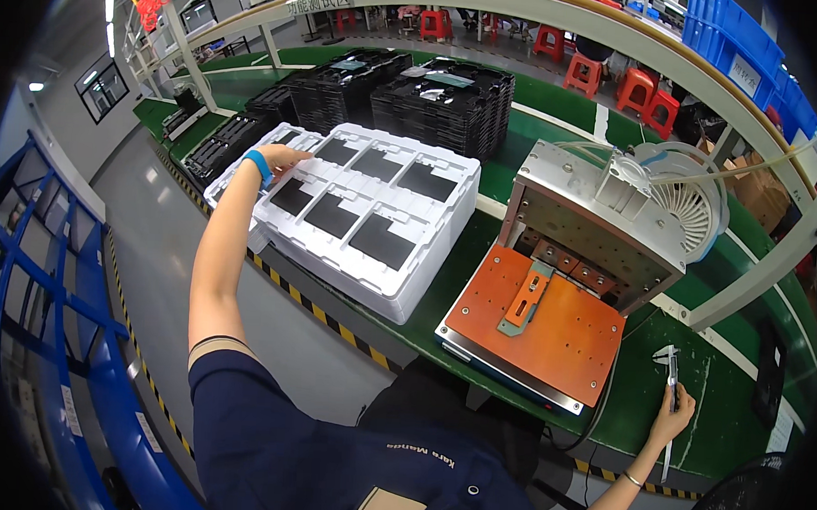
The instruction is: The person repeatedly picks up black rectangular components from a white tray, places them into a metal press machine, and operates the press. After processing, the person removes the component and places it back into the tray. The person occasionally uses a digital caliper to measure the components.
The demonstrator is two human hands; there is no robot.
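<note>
My right hand (676,413) is closed around a metal caliper (671,359), held above the green bench at the right, its jaws pointing away from me. My left arm reaches out to the far left, with a blue band on the wrist. My left hand (285,158) is at the seam between a stack of white plastic trays (441,243) and another white tray (294,179) to its left. Its fingers look stretched out over the tray edge, though the fingertips are small and partly hidden. Flat dark pieces (384,241) lie in the white trays' compartments.
A press-like fixture with an orange plate (551,339) stands between the white trays and my right hand. Behind it is a white fan (684,208). Stacked black trays (447,102) line the back. Blue racks (55,322) stand left; a dark fan (735,506) is lower right.
</note>
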